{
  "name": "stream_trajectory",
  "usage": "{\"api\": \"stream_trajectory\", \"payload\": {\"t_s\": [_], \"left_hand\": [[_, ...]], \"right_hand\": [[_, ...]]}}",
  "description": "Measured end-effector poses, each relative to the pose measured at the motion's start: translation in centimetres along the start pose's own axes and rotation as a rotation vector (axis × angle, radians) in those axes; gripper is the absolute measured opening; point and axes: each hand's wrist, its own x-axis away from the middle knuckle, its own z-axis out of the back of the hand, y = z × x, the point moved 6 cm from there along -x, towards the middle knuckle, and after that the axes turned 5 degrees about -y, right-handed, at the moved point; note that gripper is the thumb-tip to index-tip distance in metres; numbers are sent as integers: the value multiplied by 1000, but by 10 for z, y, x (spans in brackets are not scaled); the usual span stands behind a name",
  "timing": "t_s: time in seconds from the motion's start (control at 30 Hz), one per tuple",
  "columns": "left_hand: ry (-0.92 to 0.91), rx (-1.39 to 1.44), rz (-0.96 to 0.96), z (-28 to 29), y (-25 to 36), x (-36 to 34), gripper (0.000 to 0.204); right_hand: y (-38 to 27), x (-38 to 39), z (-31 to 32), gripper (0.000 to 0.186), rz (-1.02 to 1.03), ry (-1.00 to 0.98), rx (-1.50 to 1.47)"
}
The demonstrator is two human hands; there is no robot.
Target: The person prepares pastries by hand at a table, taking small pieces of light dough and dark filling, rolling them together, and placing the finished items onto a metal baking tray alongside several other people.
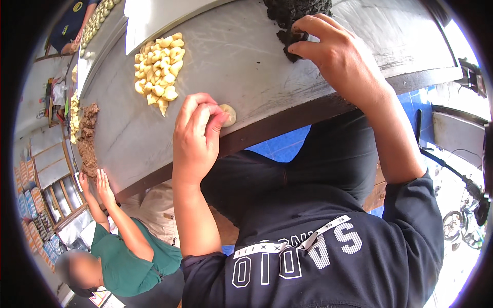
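Note:
Near the front edge of the metal table, my left hand [197, 131] is closed, with its thumb and fingertips at a small flat round of pale dough [229, 116]. Farther right, my right hand [336, 59] pinches the lower end of a dark, almost black lump of paste [294, 16], thumb below and fingers above. A little of the paste shows between those fingertips. Beyond my left hand lies a heap of small pale-yellow dough pieces [163, 66], touched by neither hand.
A long brown crumbly mass [89, 138] lies at the table's left end, where a co-worker in a green shirt [131, 256] has both hands. A white tray or board [154, 18] stands behind the dough heap. At the far left, another person's arm reaches beside rows of small round pieces [97, 23].

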Motion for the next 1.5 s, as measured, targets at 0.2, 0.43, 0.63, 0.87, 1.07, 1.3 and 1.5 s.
{"api": "stream_trajectory", "payload": {"t_s": [0.2, 0.43, 0.63, 0.87, 1.07, 1.3, 1.5], "left_hand": [[-101, 235, 264, 9, -10, -33, 14], [-197, 14, 232, -8, -3, -64, 16], [82, -381, 3, -14, 21, -32, 14], [261, 959, 164, 30, -28, -15, 28], [479, 9, 444, 64, -78, -2, 35], [360, -169, 388, 50, -68, 23, 26], [211, -192, -48, 13, -13, 22, 38]], "right_hand": [[-16, 0, -19, 12, -15, 34, 5], [0, 16, -5, 25, 34, -23, -359], [2, 29, 10, 31, -117, 172, -321], [-12, 25, -4, 31, -59, 172, -19], [-22, 4, -8, 16, -61, 41, -69], [-4, 31, 14, 37, -269, 71, -257], [4, 29, -6, 35, -80, 132, -64]]}}
